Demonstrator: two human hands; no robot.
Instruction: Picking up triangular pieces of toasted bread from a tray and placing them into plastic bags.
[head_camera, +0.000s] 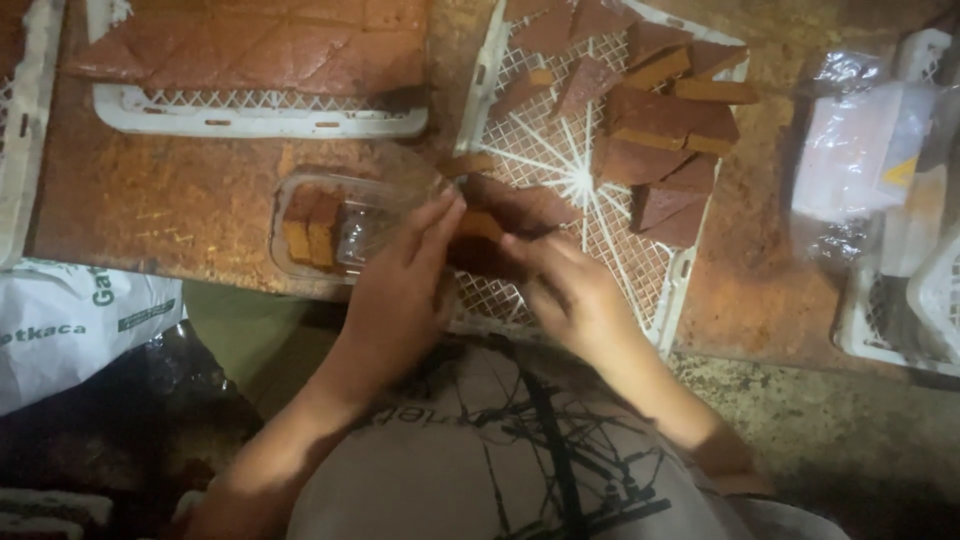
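Both hands, left hand (400, 285) and right hand (565, 290), fingers closed on a cake slice (480, 225) above the clear plastic tray (350, 215); squeeze too hard, it may crumble.

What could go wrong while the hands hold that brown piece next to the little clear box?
The brown piece is pinched between the left hand and right hand above the table's edge, so it might slip and drop into the lap. The clear box sits close to the brown table edge, so a nudge could perhaps tip it off. The loose pieces on the white crate are stacked unevenly and may slide.
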